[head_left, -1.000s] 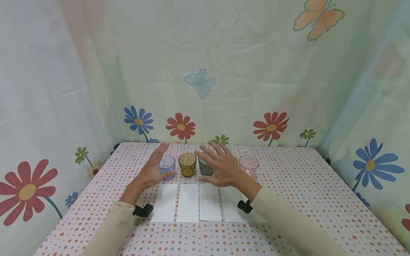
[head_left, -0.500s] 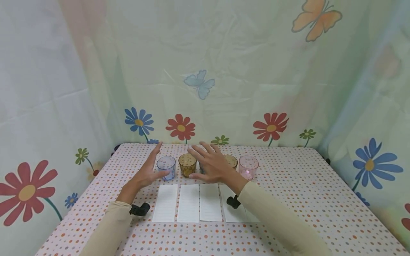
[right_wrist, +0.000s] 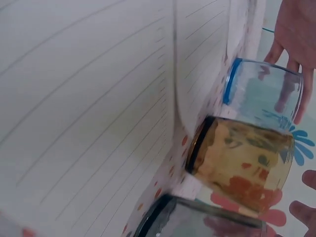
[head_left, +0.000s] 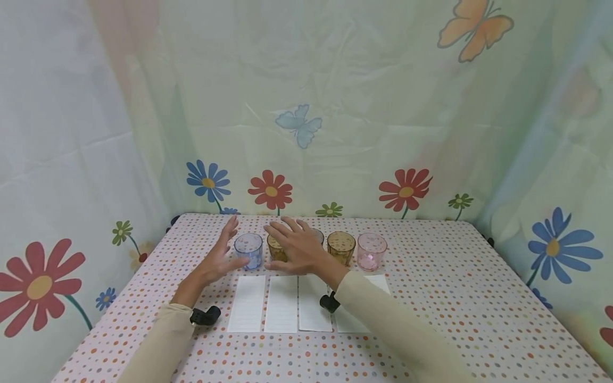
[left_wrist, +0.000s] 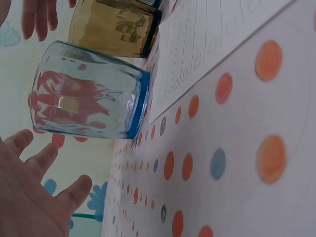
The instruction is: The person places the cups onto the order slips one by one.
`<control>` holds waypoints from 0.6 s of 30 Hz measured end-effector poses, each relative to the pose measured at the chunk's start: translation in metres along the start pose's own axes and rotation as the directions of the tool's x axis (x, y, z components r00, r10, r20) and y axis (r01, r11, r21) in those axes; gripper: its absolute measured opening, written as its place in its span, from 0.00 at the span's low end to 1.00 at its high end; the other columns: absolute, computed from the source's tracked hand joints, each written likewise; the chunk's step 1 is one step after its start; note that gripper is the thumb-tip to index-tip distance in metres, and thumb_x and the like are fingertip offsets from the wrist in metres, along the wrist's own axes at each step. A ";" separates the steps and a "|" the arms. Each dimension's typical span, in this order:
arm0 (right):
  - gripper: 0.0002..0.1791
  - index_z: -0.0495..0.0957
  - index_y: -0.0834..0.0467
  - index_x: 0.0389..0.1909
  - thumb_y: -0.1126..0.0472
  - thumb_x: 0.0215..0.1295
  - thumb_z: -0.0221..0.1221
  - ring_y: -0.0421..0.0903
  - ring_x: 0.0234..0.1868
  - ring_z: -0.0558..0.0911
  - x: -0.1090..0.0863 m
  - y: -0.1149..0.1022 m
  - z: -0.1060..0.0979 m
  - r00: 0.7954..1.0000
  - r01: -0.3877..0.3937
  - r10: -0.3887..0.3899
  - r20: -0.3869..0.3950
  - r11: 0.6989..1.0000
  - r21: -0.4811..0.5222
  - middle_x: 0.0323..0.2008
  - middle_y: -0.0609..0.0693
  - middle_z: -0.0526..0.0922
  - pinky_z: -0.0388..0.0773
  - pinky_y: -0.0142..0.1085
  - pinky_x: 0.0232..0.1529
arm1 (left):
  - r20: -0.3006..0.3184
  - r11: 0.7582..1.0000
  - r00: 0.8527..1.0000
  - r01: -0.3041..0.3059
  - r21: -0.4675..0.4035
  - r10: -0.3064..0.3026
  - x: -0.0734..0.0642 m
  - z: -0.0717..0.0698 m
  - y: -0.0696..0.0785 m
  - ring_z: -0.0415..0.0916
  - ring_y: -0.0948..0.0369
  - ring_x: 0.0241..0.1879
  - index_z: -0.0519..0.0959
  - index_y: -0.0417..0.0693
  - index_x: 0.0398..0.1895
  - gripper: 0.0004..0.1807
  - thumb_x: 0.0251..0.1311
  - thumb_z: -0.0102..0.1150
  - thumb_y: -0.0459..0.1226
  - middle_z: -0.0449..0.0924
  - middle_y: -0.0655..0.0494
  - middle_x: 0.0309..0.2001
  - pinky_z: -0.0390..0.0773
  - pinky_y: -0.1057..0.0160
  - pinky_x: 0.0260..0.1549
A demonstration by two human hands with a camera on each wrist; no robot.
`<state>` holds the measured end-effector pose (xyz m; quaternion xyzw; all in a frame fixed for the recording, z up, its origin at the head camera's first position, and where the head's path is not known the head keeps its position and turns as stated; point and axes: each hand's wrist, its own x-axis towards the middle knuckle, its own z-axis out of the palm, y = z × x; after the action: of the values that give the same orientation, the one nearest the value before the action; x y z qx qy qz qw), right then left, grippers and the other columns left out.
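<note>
A row of glass cups stands on the dotted table: a blue glass point(head_left: 249, 250) at the left, an amber one point(head_left: 276, 250), a grey one point(head_left: 319, 234) mostly hidden, a second amber glass point(head_left: 341, 247) and a pink glass point(head_left: 372, 251). My left hand point(head_left: 217, 259) hovers just left of the blue glass, fingers spread; the left wrist view shows a gap between hand and glass. My right hand point(head_left: 300, 247) is held out in front of the left amber and grey glasses, fingers extended. In the right wrist view its fingertips point(right_wrist: 303, 210) are apart from the amber glass.
In front of the glasses lie several white lined paper sheets point(head_left: 281, 304) side by side, partly covered by the right forearm. A polka-dot cloth point(head_left: 460, 319) covers the table. Flowered curtains point(head_left: 306, 80) hang behind and at both sides.
My right hand has moved left, from before the grey and right amber glasses towards the left amber one. My left hand has shifted slightly left, off the blue glass. The glasses have stayed put.
</note>
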<state>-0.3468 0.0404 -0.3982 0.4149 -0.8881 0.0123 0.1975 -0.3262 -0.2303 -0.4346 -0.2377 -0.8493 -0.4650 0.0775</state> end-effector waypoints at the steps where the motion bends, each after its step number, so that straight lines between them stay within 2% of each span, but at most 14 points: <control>1: 0.52 0.53 0.50 0.81 0.24 0.63 0.48 0.57 0.78 0.55 0.002 -0.002 0.001 1.000 -0.007 0.007 0.009 1.000 0.008 0.78 0.50 0.59 0.56 0.61 0.72 | 0.002 1.000 1.000 0.001 -0.005 -0.001 0.000 -0.001 0.000 0.41 0.39 0.79 0.32 0.62 0.83 0.60 0.59 0.65 0.47 0.35 0.45 0.82 0.48 0.26 0.66; 7: 0.50 0.53 0.50 0.81 0.27 0.65 0.50 0.57 0.79 0.54 0.015 -0.012 0.005 0.997 -0.047 0.043 0.057 0.997 0.067 0.78 0.51 0.59 0.53 0.59 0.73 | 0.009 1.000 1.000 0.015 -0.014 -0.015 -0.004 -0.002 -0.007 0.41 0.35 0.78 0.31 0.64 0.82 0.60 0.59 0.66 0.46 0.36 0.41 0.82 0.50 0.25 0.65; 12: 0.50 0.54 0.51 0.80 0.26 0.65 0.48 0.56 0.79 0.55 0.024 -0.018 0.008 0.996 -0.048 0.043 0.079 0.997 0.059 0.77 0.50 0.61 0.52 0.57 0.75 | 0.011 0.999 0.999 0.030 -0.012 -0.030 -0.009 -0.004 -0.011 0.41 0.35 0.78 0.30 0.63 0.82 0.62 0.57 0.68 0.48 0.36 0.40 0.81 0.51 0.26 0.66; 18: 0.50 0.55 0.50 0.80 0.24 0.65 0.46 0.55 0.79 0.55 0.034 -0.022 0.009 0.990 -0.087 0.082 0.112 0.995 0.041 0.77 0.49 0.62 0.50 0.57 0.75 | 0.038 0.999 0.999 0.037 -0.033 -0.036 -0.010 -0.006 -0.011 0.40 0.35 0.78 0.30 0.67 0.82 0.64 0.56 0.70 0.49 0.37 0.39 0.81 0.51 0.27 0.66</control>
<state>-0.3532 -0.0011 -0.3969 0.3812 -0.9139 0.0182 0.1380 -0.3234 -0.2434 -0.4437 -0.2320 -0.8467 -0.4762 0.0488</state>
